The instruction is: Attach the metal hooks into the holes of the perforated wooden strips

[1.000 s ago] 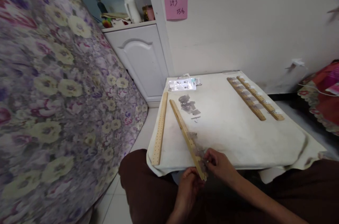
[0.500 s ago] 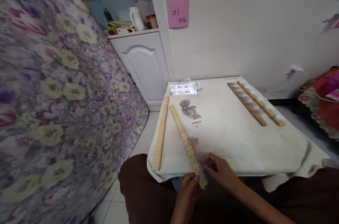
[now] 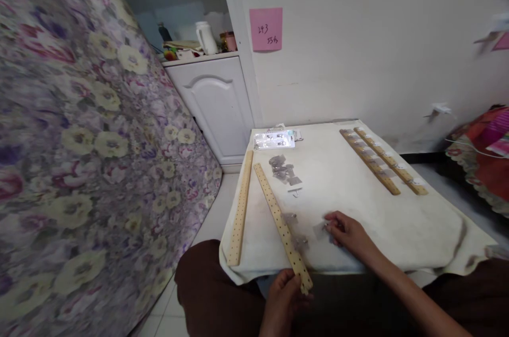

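Observation:
My left hand is closed around the near end of a wooden strip with rows of holes, which slants across the table's front left. Two clear plates with small metal hooks sit along the strip's right edge; whether they are fixed to it I cannot tell. My right hand, to the right of the strip, pinches a similar clear hook plate, slightly blurred. A metal hook on a bar lies beyond the strip, near a small pile of clear hook plates.
A second holed strip lies along the left edge of the cloth-covered table. Two wooden strips with hook plates rest at the right. A blister pack is at the back left. A floral curtain hangs at the left.
My right hand has moved away from the strip, up and to the right, with a clear hook plate in its fingers. My left hand keeps its hold on the strip's near end.

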Action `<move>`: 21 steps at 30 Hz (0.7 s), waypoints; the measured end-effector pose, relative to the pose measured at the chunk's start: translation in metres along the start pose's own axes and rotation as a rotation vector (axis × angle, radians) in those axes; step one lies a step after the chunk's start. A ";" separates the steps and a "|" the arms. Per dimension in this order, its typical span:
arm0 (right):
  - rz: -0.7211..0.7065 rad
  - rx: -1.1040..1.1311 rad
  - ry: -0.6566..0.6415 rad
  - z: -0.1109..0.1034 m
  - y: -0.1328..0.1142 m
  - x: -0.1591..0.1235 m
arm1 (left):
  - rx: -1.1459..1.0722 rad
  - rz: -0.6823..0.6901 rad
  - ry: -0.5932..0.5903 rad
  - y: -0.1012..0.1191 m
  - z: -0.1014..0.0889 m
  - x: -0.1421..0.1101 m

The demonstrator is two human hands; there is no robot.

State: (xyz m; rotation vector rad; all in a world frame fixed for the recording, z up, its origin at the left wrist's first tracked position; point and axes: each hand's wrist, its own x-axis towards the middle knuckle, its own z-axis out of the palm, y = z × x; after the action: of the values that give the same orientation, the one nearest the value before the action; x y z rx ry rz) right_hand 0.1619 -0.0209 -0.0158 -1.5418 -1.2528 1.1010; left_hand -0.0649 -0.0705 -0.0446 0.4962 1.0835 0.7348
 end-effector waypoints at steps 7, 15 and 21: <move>-0.021 0.020 0.181 -0.013 0.010 0.004 | -0.029 -0.030 -0.046 -0.004 -0.002 0.003; -0.400 -0.317 -0.005 0.024 -0.019 -0.027 | -0.019 -0.041 -0.087 -0.005 -0.005 0.006; -0.413 -0.389 -0.140 0.050 -0.020 -0.022 | 0.010 -0.040 -0.092 -0.003 -0.005 0.004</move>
State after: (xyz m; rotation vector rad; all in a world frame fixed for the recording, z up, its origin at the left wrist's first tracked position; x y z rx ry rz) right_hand 0.1062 -0.0357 -0.0072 -1.4002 -1.8674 0.7325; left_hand -0.0678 -0.0697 -0.0507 0.5108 1.0087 0.6659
